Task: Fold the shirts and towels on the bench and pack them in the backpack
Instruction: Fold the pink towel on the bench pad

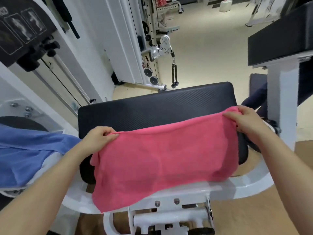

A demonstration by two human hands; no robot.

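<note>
Pink towel (pixel 162 160) spread over the near half of the worktop (pixel 152 106), a black padded gym bench. Top edge stretched from 9 o'clock up to 2 o'clock, lower part draped past the near rim toward 6 o'clock, over the white frame (pixel 237 185). Blue garment (pixel 25 150), probably a shirt, heaped at 9 o'clock beside the pad, apart from the towel. No backpack in view. Left grip (pixel 100 138) clamped on the towel's top left corner, thumb and forefinger pinching the hem. Right grip (pixel 245 121) clamped on the top right corner, cloth bunched under curled fingers. Judged from the sag and the drape: light, soft, limp terry, not slippery, nothing fragile. Apt to droop in the middle and skew if lifted by one side only. Best hold at the corners or along the hem, both sides level, before bringing edge to edge.
</note>
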